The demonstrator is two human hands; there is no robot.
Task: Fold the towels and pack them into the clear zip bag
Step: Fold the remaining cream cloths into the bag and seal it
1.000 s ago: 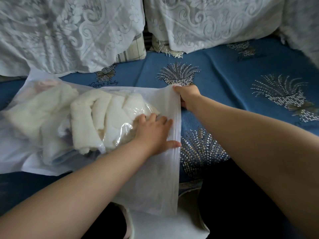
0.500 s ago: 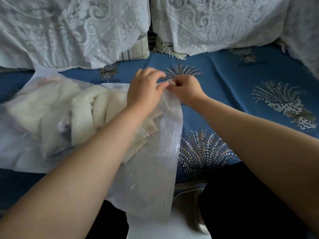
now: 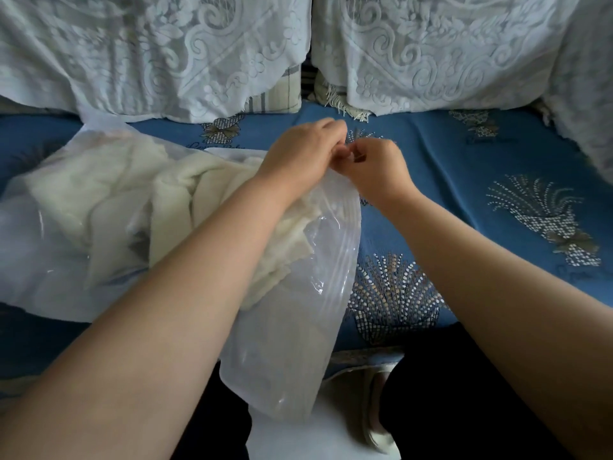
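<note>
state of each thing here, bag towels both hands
clear zip bag: lying on the blue sofa cover, far corner of its mouth pinched, whether zipped cannot be told
towels: cream, bunched inside the bag
left hand: fingers pinched on the bag's mouth corner
right hand: pinching the same corner, touching the left

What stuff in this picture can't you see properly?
All in the head view:
- Zip strip at the bag's far corner: the left hand and right hand cover it, so sealed or not is unclear.
- Fingertips of both hands: bunched together, the pinch itself hidden.
- Number of towels: cloudy plastic and the left forearm blur them.
- Bag's left end: cut off by the picture edge.
- Words on the blue cover: too small.
</note>
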